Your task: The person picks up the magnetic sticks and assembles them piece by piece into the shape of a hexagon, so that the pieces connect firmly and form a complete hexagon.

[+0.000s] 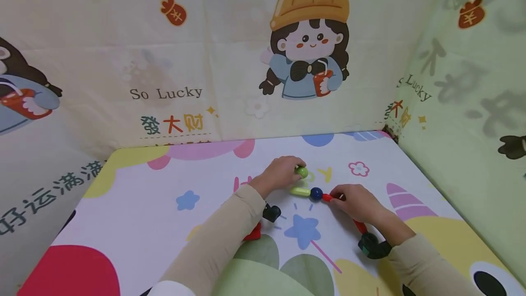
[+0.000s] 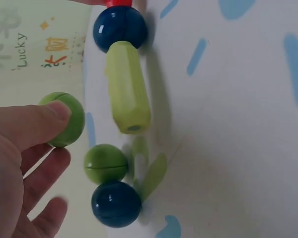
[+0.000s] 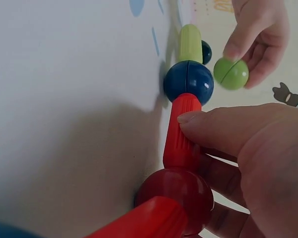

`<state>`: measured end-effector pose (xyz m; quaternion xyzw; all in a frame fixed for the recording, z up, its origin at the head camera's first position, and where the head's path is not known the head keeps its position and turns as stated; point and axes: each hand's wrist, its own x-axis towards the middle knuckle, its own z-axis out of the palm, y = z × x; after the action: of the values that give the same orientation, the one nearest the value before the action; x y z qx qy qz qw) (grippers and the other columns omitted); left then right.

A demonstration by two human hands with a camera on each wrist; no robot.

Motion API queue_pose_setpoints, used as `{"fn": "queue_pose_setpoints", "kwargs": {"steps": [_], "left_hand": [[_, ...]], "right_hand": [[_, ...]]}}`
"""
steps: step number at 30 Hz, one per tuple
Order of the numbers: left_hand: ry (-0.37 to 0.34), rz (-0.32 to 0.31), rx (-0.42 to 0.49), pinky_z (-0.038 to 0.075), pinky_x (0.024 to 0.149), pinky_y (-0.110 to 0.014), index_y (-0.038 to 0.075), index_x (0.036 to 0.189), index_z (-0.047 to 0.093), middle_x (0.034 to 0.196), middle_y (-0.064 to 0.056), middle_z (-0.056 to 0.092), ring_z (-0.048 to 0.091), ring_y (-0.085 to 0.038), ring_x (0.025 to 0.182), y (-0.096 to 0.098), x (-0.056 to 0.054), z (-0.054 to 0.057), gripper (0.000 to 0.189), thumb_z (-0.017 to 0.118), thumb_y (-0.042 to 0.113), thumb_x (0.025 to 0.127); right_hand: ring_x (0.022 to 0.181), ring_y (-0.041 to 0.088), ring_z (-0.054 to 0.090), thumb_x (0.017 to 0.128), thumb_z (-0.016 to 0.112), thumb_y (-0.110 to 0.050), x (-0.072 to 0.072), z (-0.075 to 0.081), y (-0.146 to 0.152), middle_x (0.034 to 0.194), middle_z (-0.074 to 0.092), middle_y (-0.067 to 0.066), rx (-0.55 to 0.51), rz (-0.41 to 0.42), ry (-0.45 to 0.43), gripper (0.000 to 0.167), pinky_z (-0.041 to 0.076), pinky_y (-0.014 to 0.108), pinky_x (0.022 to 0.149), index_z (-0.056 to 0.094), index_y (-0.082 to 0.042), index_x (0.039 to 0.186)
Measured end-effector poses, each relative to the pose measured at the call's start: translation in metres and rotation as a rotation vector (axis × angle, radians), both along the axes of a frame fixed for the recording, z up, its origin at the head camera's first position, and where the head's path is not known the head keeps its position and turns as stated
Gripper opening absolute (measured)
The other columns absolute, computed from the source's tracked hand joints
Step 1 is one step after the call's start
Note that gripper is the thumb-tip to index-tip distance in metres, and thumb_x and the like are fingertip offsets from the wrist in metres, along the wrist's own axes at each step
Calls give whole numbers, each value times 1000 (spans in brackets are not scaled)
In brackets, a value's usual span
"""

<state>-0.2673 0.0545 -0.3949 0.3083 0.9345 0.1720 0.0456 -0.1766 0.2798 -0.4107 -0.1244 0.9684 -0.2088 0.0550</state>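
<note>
Thumb and fingers of my left hand (image 1: 281,172) pinch a green ball (image 2: 72,119), held just off the end of a lime-green rod (image 2: 129,91). That rod joins a dark blue ball (image 1: 316,194), followed by a ribbed red rod (image 3: 183,131), a dark red ball (image 3: 176,196) and another red rod (image 3: 144,220), all in one chain along the table. My right hand (image 1: 357,202) grips the ribbed red rod between thumb and fingers. Close to the lime rod's free end, a second green ball (image 2: 106,163) and a second blue ball (image 2: 116,204) appear to touch each other.
The tabletop (image 1: 148,223) has a printed cartoon cover. A printed cloth wall (image 1: 230,58) stands behind it, another (image 1: 460,118) on the right. A red piece (image 1: 253,233) shows beside the left forearm, partly hidden. Black wrist devices (image 1: 371,245) sit at both wrists.
</note>
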Motion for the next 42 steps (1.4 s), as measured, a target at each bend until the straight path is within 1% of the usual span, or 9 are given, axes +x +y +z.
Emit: {"fn": "queue_pose_setpoints", "kwargs": {"steps": [4, 10, 16, 24, 27, 31, 36, 39, 42], "left_hand": [[-71, -20, 67, 45, 100, -28, 13, 137, 61, 128, -1, 63, 56, -16, 111, -8, 5, 5, 41, 68, 17, 97], [-48, -37, 42, 44, 102, -28, 16, 138, 62, 129, -3, 59, 54, -17, 117, -20, 13, 7, 41, 67, 19, 97], [-68, -21, 61, 46, 98, -28, 13, 134, 64, 124, -5, 60, 54, -17, 111, -32, 16, 2, 39, 68, 24, 96], [-193, -18, 118, 50, 80, -21, 9, 128, 66, 112, -2, 66, 58, -13, 93, -45, 18, -7, 39, 73, 23, 93], [-212, -16, 122, 50, 76, -20, 8, 127, 67, 109, -1, 67, 58, -13, 90, -47, 19, -9, 38, 74, 22, 93], [-182, -15, 116, 50, 81, -23, 8, 132, 63, 108, -2, 65, 56, -14, 94, -47, 20, -9, 43, 74, 21, 93], [-119, -30, 16, 48, 93, -29, 11, 136, 62, 120, -7, 60, 53, -18, 105, -48, 23, -8, 43, 70, 20, 95], [-124, -40, -15, 45, 100, -32, 11, 133, 65, 126, -7, 60, 53, -20, 112, -49, 24, -10, 38, 69, 19, 96], [-153, -40, -9, 45, 100, -32, 9, 129, 66, 122, -4, 63, 54, -20, 111, -50, 24, -13, 35, 69, 16, 95]], "right_hand": [[77, 17, 57, 89, 75, -16, 1, 0, 0, 89, 67, 0, -2, -9, -4, 21, 52, 35, 71, 74, -7, 108], [77, 16, 57, 89, 76, -17, 2, 0, 0, 88, 67, -1, -13, 10, 20, 21, 51, 35, 69, 74, -7, 107], [77, 16, 57, 89, 76, -17, 2, 0, 0, 89, 67, -1, -15, 17, 37, 21, 51, 35, 70, 74, -7, 107], [78, 16, 57, 89, 75, -17, 3, -1, -1, 89, 67, -1, -14, 10, 40, 21, 51, 35, 70, 74, -7, 107], [77, 17, 57, 89, 75, -16, 3, -1, -1, 88, 68, 0, -16, 10, 40, 21, 51, 34, 69, 74, -6, 107], [77, 17, 57, 89, 75, -16, 4, -1, -1, 88, 68, 0, -15, 5, 36, 21, 51, 34, 68, 74, -6, 108], [77, 17, 57, 89, 75, -16, 4, -1, -1, 88, 67, 0, -18, 5, 40, 21, 51, 34, 68, 74, -6, 108], [77, 17, 57, 89, 76, -16, 4, -1, -2, 89, 67, 0, -19, 1, 39, 22, 51, 34, 69, 74, -6, 108], [77, 16, 58, 89, 75, -16, 4, -1, -2, 89, 68, 0, -17, 1, 42, 21, 51, 34, 69, 74, -6, 108]]}}
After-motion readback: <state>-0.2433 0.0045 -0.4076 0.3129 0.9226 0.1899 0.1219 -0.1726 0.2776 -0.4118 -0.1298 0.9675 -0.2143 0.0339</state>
